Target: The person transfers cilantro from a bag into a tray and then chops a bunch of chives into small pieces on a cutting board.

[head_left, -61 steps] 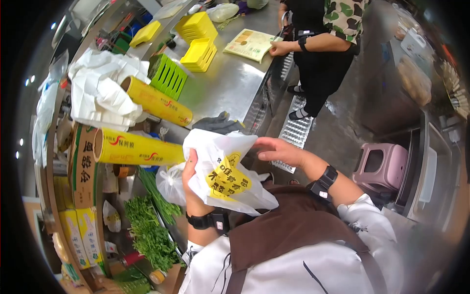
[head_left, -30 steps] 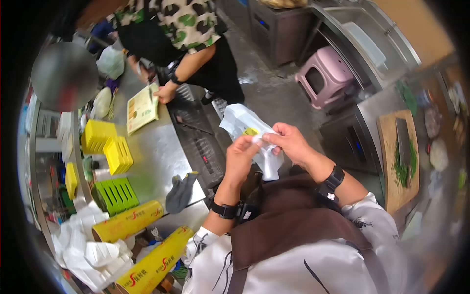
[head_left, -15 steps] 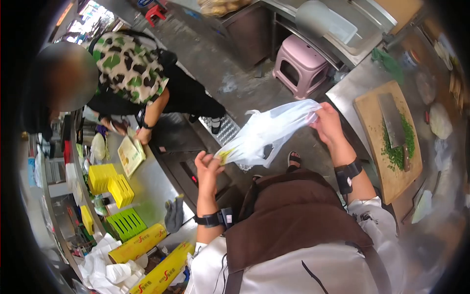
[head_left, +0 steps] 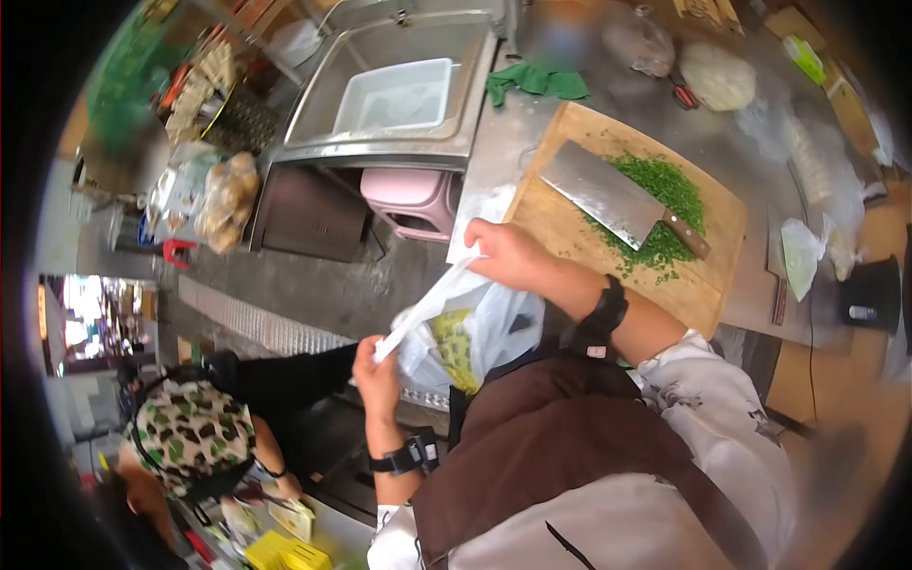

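Observation:
A thin white plastic bag (head_left: 494, 318) hangs between my two hands in front of the brown apron. My left hand (head_left: 377, 382) grips one end of its stretched top edge, fingers closed. At the other end of that edge, my right hand (head_left: 508, 255) is closed on the bag, close to the corner of the wooden cutting board (head_left: 532, 204). A yellow-green patterned patch (head_left: 451, 347) shows on the bag's body. On the board, a cleaver (head_left: 608, 195) lies over chopped green herbs (head_left: 665, 180).
A metal sink (head_left: 380, 47) holds a white plastic tub (head_left: 394, 95). Beneath the counter stands a pink stool (head_left: 408, 195). A green cloth (head_left: 537, 84) lies behind the board. At lower left, a person in a camouflage top (head_left: 195, 432) leans over yellow containers (head_left: 285, 553).
My view has swung right, toward the sink and cutting board. The bag, earlier stretched out sideways, now hangs down from its taut top edge; both hands still hold it.

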The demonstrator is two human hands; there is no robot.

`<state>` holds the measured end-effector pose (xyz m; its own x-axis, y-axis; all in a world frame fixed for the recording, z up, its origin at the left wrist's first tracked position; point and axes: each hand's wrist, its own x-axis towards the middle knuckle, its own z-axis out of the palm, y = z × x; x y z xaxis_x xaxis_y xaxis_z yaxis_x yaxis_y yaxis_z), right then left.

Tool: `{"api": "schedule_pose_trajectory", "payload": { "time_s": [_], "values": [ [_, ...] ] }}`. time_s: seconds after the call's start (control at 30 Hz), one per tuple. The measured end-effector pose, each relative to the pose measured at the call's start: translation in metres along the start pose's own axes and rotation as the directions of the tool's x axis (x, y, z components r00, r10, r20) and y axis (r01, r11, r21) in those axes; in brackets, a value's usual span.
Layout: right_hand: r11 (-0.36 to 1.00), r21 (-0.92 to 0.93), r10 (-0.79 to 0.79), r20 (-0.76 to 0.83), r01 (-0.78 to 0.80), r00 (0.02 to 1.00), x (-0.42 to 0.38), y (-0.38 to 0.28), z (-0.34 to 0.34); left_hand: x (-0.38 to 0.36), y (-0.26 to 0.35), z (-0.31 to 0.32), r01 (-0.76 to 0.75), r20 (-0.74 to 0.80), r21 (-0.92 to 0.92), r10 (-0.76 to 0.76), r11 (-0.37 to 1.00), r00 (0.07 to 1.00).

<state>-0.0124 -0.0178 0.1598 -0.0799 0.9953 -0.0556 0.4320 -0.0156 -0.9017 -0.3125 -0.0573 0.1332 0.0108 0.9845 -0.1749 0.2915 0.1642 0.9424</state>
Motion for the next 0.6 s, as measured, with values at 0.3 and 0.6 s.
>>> {"api": "schedule_pose_trajectory", "payload": {
  "time_s": [0.3,0.6],
  "values": [
    [0.74,-0.291,-0.669,-0.228,0.606,0.708,-0.026,-0.023,-0.026,0.087,0.101,0.063,0.037,0.248,-0.2,0.014,0.979,0.969],
    [0.814,-0.58,-0.115,-0.134,0.016,0.984,0.073,0.008,-0.034,0.163,0.196,0.093,0.524,0.716,-0.691,0.372,0.497,0.591]
  ]
}}
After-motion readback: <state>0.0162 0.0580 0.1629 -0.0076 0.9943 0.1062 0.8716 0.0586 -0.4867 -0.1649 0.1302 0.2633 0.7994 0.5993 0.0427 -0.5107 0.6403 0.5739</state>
